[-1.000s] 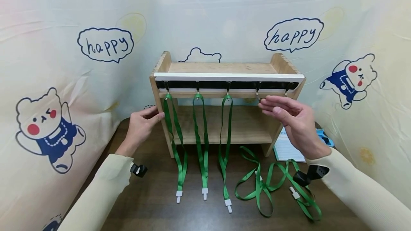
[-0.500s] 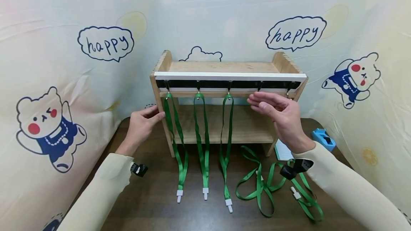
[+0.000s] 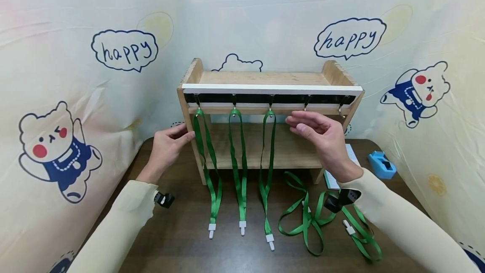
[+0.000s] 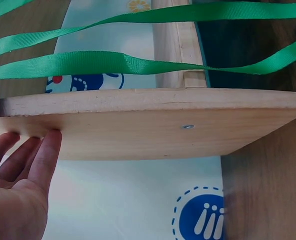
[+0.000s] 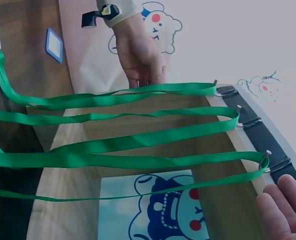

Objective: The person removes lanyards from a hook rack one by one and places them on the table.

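In the head view my left hand (image 3: 166,148) holds the left side of a small wooden shelf (image 3: 265,78). The left wrist view shows its fingertips (image 4: 50,137) against the outer face, with the thumb at the front edge. Three green lanyards (image 3: 242,172) hang by their loops from hooks on the shelf's black strip (image 3: 251,99), white clips downward. My right hand (image 3: 322,138) is raised before the shelf, fingers extended leftward and nothing held. It is just under the fourth hook (image 3: 306,105), right of the third lanyard's loop. The fifth hook (image 3: 340,106) bears no lanyard.
More green lanyards (image 3: 306,226) lie loosely looped on the dark wooden table (image 3: 170,239) at the right, partly behind my right wrist camera. A blue tape dispenser (image 3: 382,164) and a notepad (image 3: 351,155) are farther back. Patterned cloth (image 3: 242,20) surrounds the table.
My right hand has moved left along the front of the shelf, from right of the fourth hook to just under it. The left hand and the hanging lanyards have stayed put.
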